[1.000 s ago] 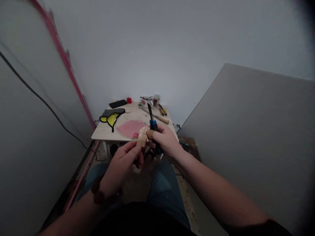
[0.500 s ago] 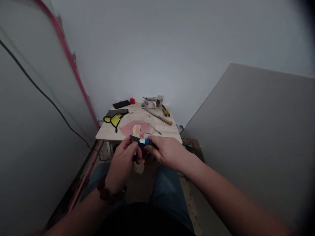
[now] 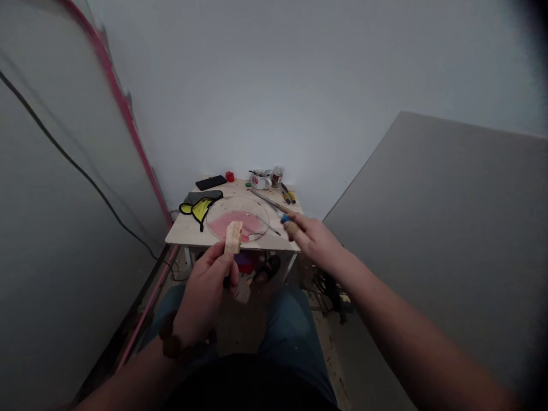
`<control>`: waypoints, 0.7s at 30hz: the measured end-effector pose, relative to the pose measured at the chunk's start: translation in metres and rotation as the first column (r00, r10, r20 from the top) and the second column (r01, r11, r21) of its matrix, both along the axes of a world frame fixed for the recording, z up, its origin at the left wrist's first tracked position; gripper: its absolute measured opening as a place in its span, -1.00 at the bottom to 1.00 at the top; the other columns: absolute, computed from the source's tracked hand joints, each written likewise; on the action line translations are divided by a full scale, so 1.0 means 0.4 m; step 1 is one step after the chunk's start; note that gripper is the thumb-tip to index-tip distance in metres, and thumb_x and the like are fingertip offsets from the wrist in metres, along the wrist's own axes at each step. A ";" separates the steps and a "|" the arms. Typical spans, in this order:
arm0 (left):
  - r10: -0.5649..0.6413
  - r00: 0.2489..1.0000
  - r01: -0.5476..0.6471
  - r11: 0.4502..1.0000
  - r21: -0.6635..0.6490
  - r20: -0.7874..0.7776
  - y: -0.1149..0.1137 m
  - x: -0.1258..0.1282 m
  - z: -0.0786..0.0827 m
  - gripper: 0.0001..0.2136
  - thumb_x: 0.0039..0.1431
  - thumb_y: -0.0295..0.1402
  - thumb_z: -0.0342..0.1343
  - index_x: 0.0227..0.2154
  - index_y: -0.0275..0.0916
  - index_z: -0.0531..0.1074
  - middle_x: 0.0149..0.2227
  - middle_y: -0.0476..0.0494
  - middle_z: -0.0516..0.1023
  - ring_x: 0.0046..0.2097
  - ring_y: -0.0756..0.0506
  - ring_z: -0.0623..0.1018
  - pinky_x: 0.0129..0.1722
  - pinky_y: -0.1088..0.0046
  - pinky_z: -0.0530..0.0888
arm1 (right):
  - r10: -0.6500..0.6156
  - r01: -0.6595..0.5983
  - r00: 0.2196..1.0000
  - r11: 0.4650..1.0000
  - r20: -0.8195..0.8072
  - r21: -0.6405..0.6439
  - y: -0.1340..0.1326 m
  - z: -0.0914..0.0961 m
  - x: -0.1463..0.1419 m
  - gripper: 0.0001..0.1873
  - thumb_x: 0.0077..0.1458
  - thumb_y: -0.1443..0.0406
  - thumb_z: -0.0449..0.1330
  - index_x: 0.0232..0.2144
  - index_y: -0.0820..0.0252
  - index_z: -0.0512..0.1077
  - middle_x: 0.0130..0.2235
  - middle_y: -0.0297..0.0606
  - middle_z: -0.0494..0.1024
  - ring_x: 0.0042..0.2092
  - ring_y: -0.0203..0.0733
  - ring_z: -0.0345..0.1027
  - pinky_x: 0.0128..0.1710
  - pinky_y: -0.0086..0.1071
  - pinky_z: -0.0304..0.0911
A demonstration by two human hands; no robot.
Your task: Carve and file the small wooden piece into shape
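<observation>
My left hand point(image 3: 209, 282) is closed around a small pale wooden piece point(image 3: 233, 237), held upright in front of the table's near edge. My right hand point(image 3: 310, 237) reaches out to the right front corner of the small wooden table point(image 3: 182, 228). Its fingers are curled on a blue-handled knife point(image 3: 285, 218), of which only the blue tip shows beside a taped finger. Between the two hands, on the table, lies a round glass plate point(image 3: 237, 217) with a pink patch in it.
On the table lie a black phone point(image 3: 211, 182), a red cap point(image 3: 230, 176), a white cup point(image 3: 259, 180), a small jar point(image 3: 277, 174), a wooden-handled file point(image 3: 274, 202), pliers point(image 3: 287, 194) and a yellow-and-black cloth point(image 3: 199, 206). Grey panels stand left and right point(image 3: 449, 228). My knees are below.
My right hand has drawn the knife away from the wooden piece and moved right and forward to the table's corner. My left hand has lifted the piece slightly.
</observation>
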State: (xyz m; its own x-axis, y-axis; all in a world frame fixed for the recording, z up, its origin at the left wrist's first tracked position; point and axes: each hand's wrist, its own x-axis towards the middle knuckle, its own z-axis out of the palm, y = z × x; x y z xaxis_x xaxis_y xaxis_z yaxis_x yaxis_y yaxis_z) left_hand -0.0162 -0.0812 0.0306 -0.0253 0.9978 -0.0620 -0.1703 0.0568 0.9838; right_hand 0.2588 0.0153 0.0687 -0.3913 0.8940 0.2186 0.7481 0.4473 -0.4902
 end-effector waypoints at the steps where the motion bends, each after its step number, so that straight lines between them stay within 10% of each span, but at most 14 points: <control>1: -0.010 1.000 0.010 1.000 0.004 0.000 0.009 -0.001 -0.006 -0.75 0.49 -0.11 0.21 -0.27 -0.14 0.50 -0.52 0.06 0.45 -0.46 -0.03 0.36 -0.42 0.48 0.34 | 0.086 -0.086 0.996 0.996 0.018 -0.010 -0.031 0.010 -0.028 -0.55 0.64 0.00 0.04 0.08 0.12 0.62 -0.05 -0.10 0.77 -0.08 0.03 0.60 -0.11 -0.25 0.33; 7: -0.016 1.000 0.015 1.000 0.013 0.021 0.010 0.006 0.003 -0.75 0.50 -0.16 0.21 -0.31 -0.13 0.46 -0.50 0.06 0.45 -0.44 -0.04 0.38 -0.38 0.47 0.37 | 0.223 -0.207 0.946 0.974 0.236 -0.091 -0.124 0.034 -0.148 -0.69 0.64 0.09 0.15 0.05 0.13 0.59 -0.03 -0.09 0.78 -0.07 0.03 0.62 -0.13 -0.25 0.26; 21: -0.058 0.987 0.060 0.998 -0.008 0.147 0.013 0.014 -0.022 -0.74 0.47 -0.16 0.27 -0.34 -0.13 0.45 -0.52 0.07 0.40 -0.48 -0.03 0.29 -0.47 0.45 0.29 | 0.221 -0.231 0.902 0.973 0.372 -0.018 -0.095 0.001 -0.123 -0.59 0.66 0.01 0.11 0.21 0.13 0.56 0.08 -0.02 0.79 0.00 0.10 0.66 -0.14 -0.22 0.28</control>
